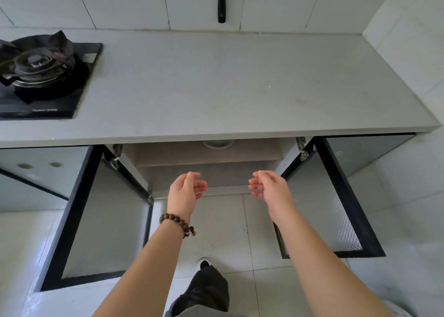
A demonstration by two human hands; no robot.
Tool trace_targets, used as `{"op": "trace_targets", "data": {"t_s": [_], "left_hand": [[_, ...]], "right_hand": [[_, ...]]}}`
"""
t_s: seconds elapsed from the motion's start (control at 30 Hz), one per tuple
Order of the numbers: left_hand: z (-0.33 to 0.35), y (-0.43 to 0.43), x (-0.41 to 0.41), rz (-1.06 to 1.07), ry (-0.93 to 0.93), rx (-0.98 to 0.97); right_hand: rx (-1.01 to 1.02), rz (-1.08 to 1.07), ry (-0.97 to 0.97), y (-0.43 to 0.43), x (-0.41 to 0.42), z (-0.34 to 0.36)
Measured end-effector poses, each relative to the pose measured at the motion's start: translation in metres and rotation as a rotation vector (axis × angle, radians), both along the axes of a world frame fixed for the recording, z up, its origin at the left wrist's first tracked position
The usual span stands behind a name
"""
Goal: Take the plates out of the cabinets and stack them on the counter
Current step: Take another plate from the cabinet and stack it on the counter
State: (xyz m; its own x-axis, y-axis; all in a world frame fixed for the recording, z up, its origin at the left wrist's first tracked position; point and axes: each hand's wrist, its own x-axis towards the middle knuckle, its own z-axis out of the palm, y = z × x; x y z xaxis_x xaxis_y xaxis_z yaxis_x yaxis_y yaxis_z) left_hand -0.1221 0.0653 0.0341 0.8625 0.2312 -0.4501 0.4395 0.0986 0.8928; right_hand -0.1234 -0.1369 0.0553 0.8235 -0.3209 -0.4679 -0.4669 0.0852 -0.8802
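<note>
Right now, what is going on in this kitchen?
A person stands at the counter with the lower cabinet open, its left door and right door swung out. The left hand and the right hand reach toward the opening, fingers relaxed, holding nothing. A round glassy thing shows inside, just under the counter edge; whether it is a plate cannot be told. No plate lies on the counter yet.

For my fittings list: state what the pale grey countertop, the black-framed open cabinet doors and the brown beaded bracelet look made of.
Pale grey countertop: probably matt stone or composite; faint speckle, thick square edge. Black-framed cabinet doors: dark frames, perhaps metal, round frosted glass or plastic; the right door shows a diamond texture. Brown beaded bracelet: likely polished wood; round beads, soft sheen.
</note>
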Motion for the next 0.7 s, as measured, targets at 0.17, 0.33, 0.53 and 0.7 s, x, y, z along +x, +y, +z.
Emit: {"op": "trace_targets", "data": {"t_s": [0.17, 0.33, 0.53, 0.7], "left_hand": [[-0.009, 0.001, 0.035, -0.005, 0.044, -0.014], [-0.019, 0.003, 0.053, 0.006, 0.086, -0.038], [-0.034, 0.001, 0.071, 0.034, 0.122, -0.027], [-0.055, -0.008, 0.086, 0.081, 0.1, -0.034]], "right_hand": [[0.01, -0.006, 0.021, 0.01, 0.038, -0.006], [0.009, -0.01, 0.077, 0.012, 0.056, -0.016], [-0.004, 0.006, 0.108, 0.008, 0.078, -0.03], [0.006, 0.05, 0.111, 0.002, 0.096, -0.059]]}}
